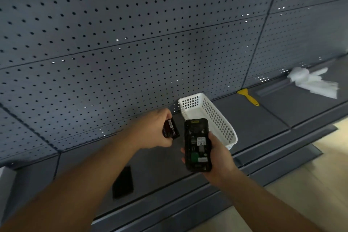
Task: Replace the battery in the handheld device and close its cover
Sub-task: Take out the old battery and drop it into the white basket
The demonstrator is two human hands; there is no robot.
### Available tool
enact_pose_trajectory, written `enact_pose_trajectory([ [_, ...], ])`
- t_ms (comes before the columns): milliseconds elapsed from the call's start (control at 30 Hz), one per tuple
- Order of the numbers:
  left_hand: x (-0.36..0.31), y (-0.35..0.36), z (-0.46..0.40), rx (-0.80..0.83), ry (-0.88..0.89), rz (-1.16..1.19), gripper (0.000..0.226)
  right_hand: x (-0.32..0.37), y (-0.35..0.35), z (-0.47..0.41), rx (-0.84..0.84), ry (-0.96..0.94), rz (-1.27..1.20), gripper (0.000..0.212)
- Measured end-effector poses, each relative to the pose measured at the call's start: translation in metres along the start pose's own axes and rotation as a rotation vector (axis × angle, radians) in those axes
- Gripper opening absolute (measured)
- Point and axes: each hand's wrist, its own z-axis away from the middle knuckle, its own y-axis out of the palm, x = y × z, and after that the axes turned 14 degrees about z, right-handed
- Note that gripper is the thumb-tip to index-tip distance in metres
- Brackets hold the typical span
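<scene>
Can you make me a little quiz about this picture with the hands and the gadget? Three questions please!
1. True or false: the battery bay of the handheld device is open.
2. Which hand holds the battery? A) left hand B) right hand C) neither
3. Fill in: the black cover lies flat on the ____.

Key:
1. True; the right hand holds the device with its insides showing.
2. A; the left hand grips it.
3. Shelf, below the left forearm, left of the white basket.
</scene>
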Motion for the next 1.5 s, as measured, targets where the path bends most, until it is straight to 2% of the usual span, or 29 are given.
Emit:
enact_pose_trajectory([
  [300, -0.065, 0.045, -0.086, 0.123, 0.106, 0.003, 0.059, 0.040, -0.072, 0.019, -0.130, -0.041, -0.052, 0.055],
  [400, -0.077, 0.065, -0.109, 0.165, 0.099, -0.026, 0.055, 0.050, -0.093, 0.024, -0.159, -0.065, -0.093, 0.053],
  [500, -0.086, 0.085, -0.125, 0.206, 0.095, -0.080, 0.062, 0.058, -0.109, 0.028, -0.173, -0.067, -0.120, 0.051],
  [600, -0.092, 0.103, -0.136, 0.254, 0.073, -0.154, 0.068, 0.063, -0.121, 0.030, -0.185, -0.070, -0.143, 0.052],
  [967, -0.090, 0.134, -0.150, 0.345, -0.065, -0.259, 0.063, 0.069, -0.135, 0.032, -0.168, -0.079, -0.143, 0.051],
  [1200, -0.085, 0.116, -0.143, 0.277, -0.015, -0.201, 0.055, 0.068, -0.119, 0.031, -0.154, -0.056, -0.133, 0.051],
  [1333, -0.071, 0.093, -0.127, 0.182, 0.041, -0.138, 0.054, 0.061, -0.096, 0.025, -0.095, -0.043, -0.097, 0.053],
  [1500, -0.041, 0.062, -0.091, 0.081, 0.020, -0.056, 0.054, 0.043, -0.053, 0.014, -0.036, 0.001, -0.036, 0.054],
])
